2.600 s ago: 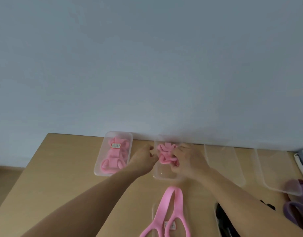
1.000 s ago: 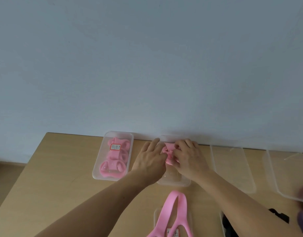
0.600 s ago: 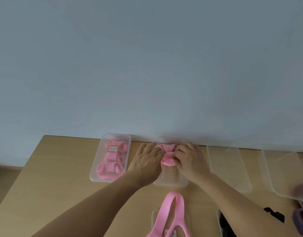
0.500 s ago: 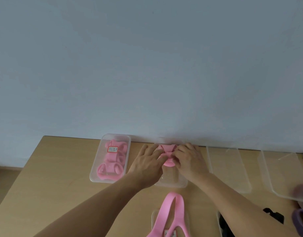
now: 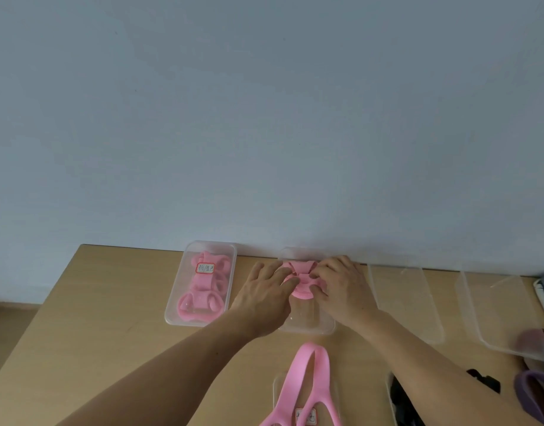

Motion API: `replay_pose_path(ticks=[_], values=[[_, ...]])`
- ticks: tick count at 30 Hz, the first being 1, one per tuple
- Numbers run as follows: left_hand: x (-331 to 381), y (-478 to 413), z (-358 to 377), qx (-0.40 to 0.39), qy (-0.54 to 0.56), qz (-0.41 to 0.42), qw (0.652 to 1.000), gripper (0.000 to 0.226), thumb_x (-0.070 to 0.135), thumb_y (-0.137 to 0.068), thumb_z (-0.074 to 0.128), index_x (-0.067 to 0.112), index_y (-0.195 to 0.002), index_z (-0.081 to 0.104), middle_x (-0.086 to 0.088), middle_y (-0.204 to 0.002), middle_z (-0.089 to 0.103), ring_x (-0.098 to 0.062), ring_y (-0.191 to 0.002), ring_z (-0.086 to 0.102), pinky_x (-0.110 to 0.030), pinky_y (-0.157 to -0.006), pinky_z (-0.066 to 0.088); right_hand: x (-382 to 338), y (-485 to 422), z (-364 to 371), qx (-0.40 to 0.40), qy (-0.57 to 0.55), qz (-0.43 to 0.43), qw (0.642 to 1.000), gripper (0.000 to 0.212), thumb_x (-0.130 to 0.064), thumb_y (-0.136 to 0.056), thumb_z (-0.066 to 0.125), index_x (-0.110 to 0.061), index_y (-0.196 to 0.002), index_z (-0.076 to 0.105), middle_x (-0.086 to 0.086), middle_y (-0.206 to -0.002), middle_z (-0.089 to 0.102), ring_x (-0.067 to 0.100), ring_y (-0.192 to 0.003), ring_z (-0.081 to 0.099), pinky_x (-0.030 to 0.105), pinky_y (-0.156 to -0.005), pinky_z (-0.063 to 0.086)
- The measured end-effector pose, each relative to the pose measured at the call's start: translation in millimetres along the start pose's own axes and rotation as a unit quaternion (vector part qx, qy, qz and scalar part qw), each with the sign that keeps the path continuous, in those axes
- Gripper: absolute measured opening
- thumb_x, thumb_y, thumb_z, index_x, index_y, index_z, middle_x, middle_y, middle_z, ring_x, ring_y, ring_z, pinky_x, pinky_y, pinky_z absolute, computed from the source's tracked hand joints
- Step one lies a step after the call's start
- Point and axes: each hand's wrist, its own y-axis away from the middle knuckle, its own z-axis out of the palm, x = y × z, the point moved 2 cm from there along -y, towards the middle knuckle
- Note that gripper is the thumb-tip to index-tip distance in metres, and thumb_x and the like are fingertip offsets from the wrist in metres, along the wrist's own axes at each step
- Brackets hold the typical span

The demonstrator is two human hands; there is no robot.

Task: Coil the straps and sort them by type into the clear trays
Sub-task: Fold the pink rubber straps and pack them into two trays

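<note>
A coiled pink strap [image 5: 300,279] sits at the far end of the second clear tray [image 5: 307,325]. My left hand [image 5: 264,295] presses on its left side with fairly straight fingers. My right hand [image 5: 341,287] pinches its right side with curled fingers. The first clear tray [image 5: 180,302], on the left, holds several coiled pink straps [image 5: 203,290] and a small label. An uncoiled pink strap [image 5: 307,388] lies near the front edge over another small tray.
Two more clear trays [image 5: 406,302] [image 5: 504,315] stand to the right along the wall. Purple straps [image 5: 535,385] and black straps [image 5: 402,401] lie at the lower right. The wooden table [image 5: 95,318] ends at the wall behind the trays.
Both hands have carried the coiled pink strap from the tray's middle to its far end and lowered it into the tray. The view shifted slightly.
</note>
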Motion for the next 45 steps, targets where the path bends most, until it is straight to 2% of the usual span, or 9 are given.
replay_pose_path(ticks=[4,11,14,17,21,27,32,38,45], values=[[-3.0,6.8,-9.5,-0.03,0.077,-0.063,0.995,0.052,0.022,-0.091,0.048,0.025,-0.144,0.048,0.002,-0.15,0.045,-0.023,-0.144,0.031,-0.038,-0.116,0.021,-9.2,6.0,-14.1,-0.016,0.016,0.032,0.999,0.022,-0.024,-0.083,0.067,-0.021,-0.104,0.071,-0.005,-0.109,0.063,0.022,-0.111,0.052,0.035,-0.093,0.041],[10.0,54.7,-28.4,-0.02,0.224,-0.102,0.969,0.044,0.02,-0.094,0.049,0.02,-0.138,0.053,0.001,-0.142,0.05,-0.02,-0.131,0.04,-0.03,-0.107,0.032,-56.5,67.3,-39.4,0.026,-0.061,0.085,0.994,0.015,-0.021,-0.088,0.066,-0.015,-0.102,0.07,-0.001,-0.101,0.064,0.018,-0.096,0.057,0.032,-0.08,0.048],[19.9,80.8,-23.0,-0.035,0.272,-0.111,0.955,0.04,0.02,-0.094,0.051,0.019,-0.134,0.057,0.001,-0.138,0.053,-0.018,-0.128,0.046,-0.03,-0.106,0.037,-74.6,107.3,-25.7,-0.044,-0.095,0.173,0.979,0.011,-0.029,-0.093,0.058,-0.023,-0.099,0.066,-0.008,-0.094,0.063,0.011,-0.083,0.058,0.025,-0.074,0.046],[24.4,105.7,-14.0,-0.089,0.316,-0.138,0.934,0.039,0.017,-0.094,0.052,0.016,-0.132,0.059,-0.005,-0.133,0.058,-0.021,-0.12,0.054,-0.031,-0.103,0.04,-94.7,141.7,-0.6,-0.156,-0.1,0.246,0.951,0.017,-0.035,-0.091,0.057,-0.021,-0.095,0.066,-0.005,-0.09,0.068,0.013,-0.08,0.063,0.032,-0.076,0.053],[23.5,132.6,-9.9,-0.136,0.314,-0.164,0.925,0.039,0.019,-0.093,0.051,0.018,-0.131,0.059,-0.003,-0.126,0.061,-0.02,-0.112,0.059,-0.03,-0.097,0.045,-119.4,173.5,31.2,-0.246,-0.065,0.263,0.93,0.027,-0.05,-0.087,0.055,-0.024,-0.084,0.063,-0.007,-0.077,0.067,0.01,-0.07,0.065,0.031,-0.068,0.056],[32.6,149.7,-19.0,-0.143,0.312,-0.194,0.919,0.04,0.02,-0.092,0.051,0.017,-0.131,0.06,-0.001,-0.124,0.064,-0.02,-0.11,0.06,-0.032,-0.096,0.047,-125.7,179.2,50.9,-0.223,0.003,0.255,0.941,0.026,-0.048,-0.091,0.049,-0.025,-0.085,0.059,-0.008,-0.073,0.063,0.01,-0.063,0.061,0.026,-0.052,0.046],[48.1,155.6,-23.2,-0.138,0.313,-0.226,0.912,0.039,0.02,-0.093,0.051,0.017,-0.13,0.06,0.001,-0.123,0.064,-0.019,-0.107,0.061,-0.031,-0.093,0.049,-115.2,176.9,50.2,-0.222,-0.041,0.297,0.928,0.017,-0.037,-0.092,0.049,-0.026,-0.088,0.06,-0.008,-0.076,0.064,0.011,-0.067,0.062,0.027,-0.057,0.048],[65.1,164.8,-23.2,-0.132,0.318,-0.251,0.905,0.04,0.018,-0.093,0.051,0.016,-0.131,0.059,-0.001,-0.125,0.063,-0.017,-0.107,0.06,-0.022,-0.085,0.043,-120.0,181.9,49.8,-0.191,0.015,0.249,0.949,0.022,-0.041,-0.094,0.048,-0.022,-0.092,0.058,-0.008,-0.073,0.059,0.014,-0.067,0.059,0.025,-0.055,0.04],[70.8,160.0,-40.3,-0.11,0.318,-0.245,0.909,0.045,0.024,-0.095,0.053,0.017,-0.139,0.051,-0.002,-0.134,0.055,-0.019,-0.117,0.056,-0.035,-0.101,0.045,-105.2,172.0,11.8,-0.154,-0.095,0.308,0.934,0.025,-0.046,-0.078,0.049,-0.025,-0.072,0.061,-0.007,-0.065,0.063,0.012,-0.058,0.061,0.025,-0.049,0.038]])
